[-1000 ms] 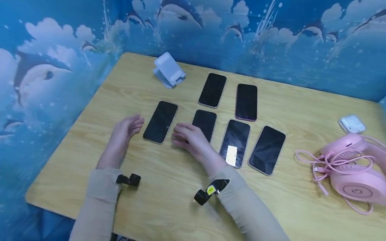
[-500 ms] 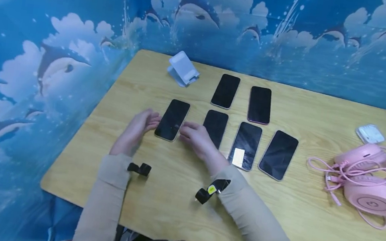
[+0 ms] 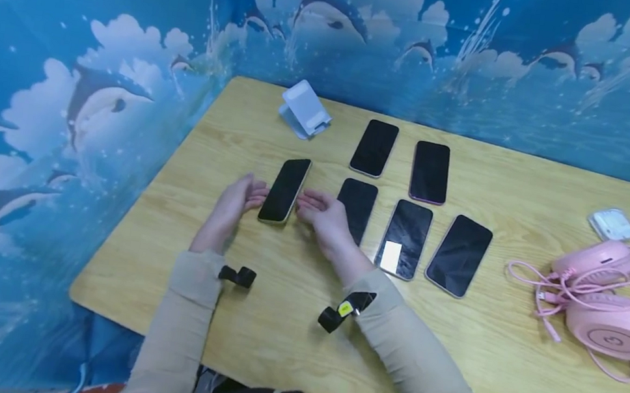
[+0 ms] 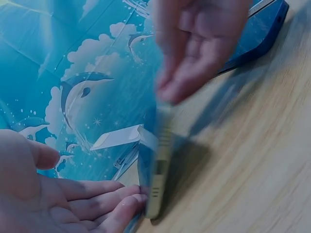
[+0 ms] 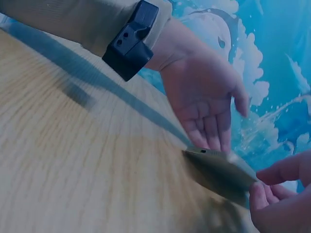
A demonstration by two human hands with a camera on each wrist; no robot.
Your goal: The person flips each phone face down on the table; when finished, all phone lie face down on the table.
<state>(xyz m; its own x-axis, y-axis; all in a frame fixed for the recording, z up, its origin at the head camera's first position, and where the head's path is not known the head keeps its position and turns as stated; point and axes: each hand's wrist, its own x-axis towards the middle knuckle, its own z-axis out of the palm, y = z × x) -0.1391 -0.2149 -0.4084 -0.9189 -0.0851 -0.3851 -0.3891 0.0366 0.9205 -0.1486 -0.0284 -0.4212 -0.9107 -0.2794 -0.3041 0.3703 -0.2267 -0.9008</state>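
Observation:
A dark-screened smartphone (image 3: 285,191) is tilted up on its left long edge, its right edge raised off the wooden table. My right hand (image 3: 328,221) holds that raised edge; in the right wrist view its thumb and fingertips (image 5: 262,187) pinch the phone's side. Palm up, my left hand (image 3: 231,209) lies along the lower edge. In the left wrist view its outstretched fingers (image 4: 104,201) touch the phone's base, where the pale gold frame (image 4: 159,179) shows. Just right of my right hand lies another phone (image 3: 357,208), partly covered by it.
Several more phones lie flat, among them one with a white patch (image 3: 404,237) and one at the far right (image 3: 459,257). A white folding phone stand (image 3: 305,109) stands at the back. Pink headphones (image 3: 613,312) and a small white case (image 3: 612,224) are on the right.
Both hands have closed in on the left phone, which lay flat before. Its right edge has been lifted by my right hand. The head view has shifted slightly left.

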